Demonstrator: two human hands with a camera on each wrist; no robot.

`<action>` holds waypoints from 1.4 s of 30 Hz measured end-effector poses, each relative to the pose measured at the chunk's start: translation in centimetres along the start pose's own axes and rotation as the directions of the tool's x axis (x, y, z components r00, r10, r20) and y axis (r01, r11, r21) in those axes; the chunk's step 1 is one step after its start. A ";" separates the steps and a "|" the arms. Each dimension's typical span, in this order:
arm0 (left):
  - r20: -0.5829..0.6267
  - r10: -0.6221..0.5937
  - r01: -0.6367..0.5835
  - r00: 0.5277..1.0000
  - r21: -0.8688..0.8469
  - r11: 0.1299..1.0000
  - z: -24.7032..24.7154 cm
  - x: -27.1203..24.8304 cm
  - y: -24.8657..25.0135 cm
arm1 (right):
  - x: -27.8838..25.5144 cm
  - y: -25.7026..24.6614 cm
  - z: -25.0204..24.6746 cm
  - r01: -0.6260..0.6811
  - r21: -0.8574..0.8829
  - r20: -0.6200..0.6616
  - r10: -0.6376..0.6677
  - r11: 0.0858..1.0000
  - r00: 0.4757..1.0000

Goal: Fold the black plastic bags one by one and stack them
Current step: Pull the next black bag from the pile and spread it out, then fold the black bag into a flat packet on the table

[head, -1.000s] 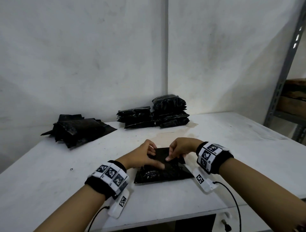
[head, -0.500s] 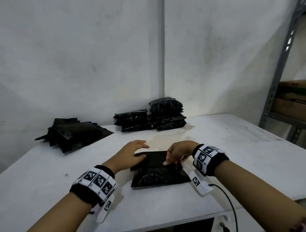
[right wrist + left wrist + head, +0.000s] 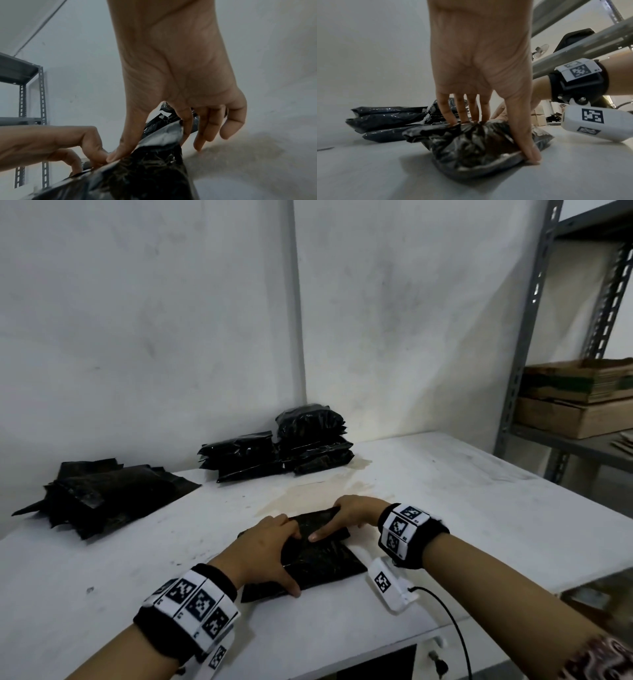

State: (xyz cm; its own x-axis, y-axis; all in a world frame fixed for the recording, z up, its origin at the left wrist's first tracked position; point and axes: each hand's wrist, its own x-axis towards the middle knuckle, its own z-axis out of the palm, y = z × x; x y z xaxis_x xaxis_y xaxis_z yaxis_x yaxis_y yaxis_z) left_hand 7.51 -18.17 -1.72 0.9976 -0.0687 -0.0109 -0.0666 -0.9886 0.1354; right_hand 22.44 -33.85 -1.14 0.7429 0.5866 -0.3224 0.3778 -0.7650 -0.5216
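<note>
A crinkled black plastic bag [image 3: 322,563] lies partly folded on the white table [image 3: 445,501] in front of me. My left hand [image 3: 270,546] lies over its left half, fingers pressing the crumpled top and thumb stretched to the near edge [image 3: 498,138]. My right hand [image 3: 349,513] is at the bag's far end, where thumb and index finger pinch the folded-over flap [image 3: 149,146]. A stack of folded black bags [image 3: 274,453] stands against the back wall. A loose pile of flat black bags [image 3: 102,498] lies at the far left.
A grey metal shelf rack [image 3: 524,371] stands at the right, with cardboard boxes [image 3: 579,402] on it. A brownish stain [image 3: 329,487] marks the table just beyond my hands. A cable runs from my right wrist camera [image 3: 390,583] over the table's front edge.
My left hand had lifted off the bag half a second ago and has come back down onto its left half. My right hand has stayed on the far flap.
</note>
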 end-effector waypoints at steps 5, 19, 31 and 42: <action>0.031 -0.002 0.003 1.000 -0.009 1.000 -0.2 2.5 1.2 | 0.5 1.8 -1.3 -0.018 0.114 -0.056 0.024 0.993 0.998; 0.076 0.016 -0.012 0.997 -0.048 0.999 -0.7 12.7 5.6 | 1.5 9.7 -6.9 -0.015 0.325 -0.071 0.040 0.945 0.997; 0.028 0.012 -0.014 1.000 0.090 0.996 0.3 15.5 6.7 | 4.0 17.5 -11.7 -0.372 -0.120 -0.457 0.282 0.920 0.844; 0.055 -0.005 0.002 0.998 0.062 0.998 0.3 15.7 6.6 | 5.0 18.1 -12.6 -0.409 -0.033 -0.509 0.337 0.912 0.792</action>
State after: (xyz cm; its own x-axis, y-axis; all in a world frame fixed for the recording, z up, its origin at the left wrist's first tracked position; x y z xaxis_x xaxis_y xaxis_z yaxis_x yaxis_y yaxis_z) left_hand 22.77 -25.79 -1.34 0.9953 -0.0709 -0.0657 -0.0660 -0.9951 0.0735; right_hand 40.00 -48.16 -2.23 0.9970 0.0715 -0.0293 0.0585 -0.9463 -0.3180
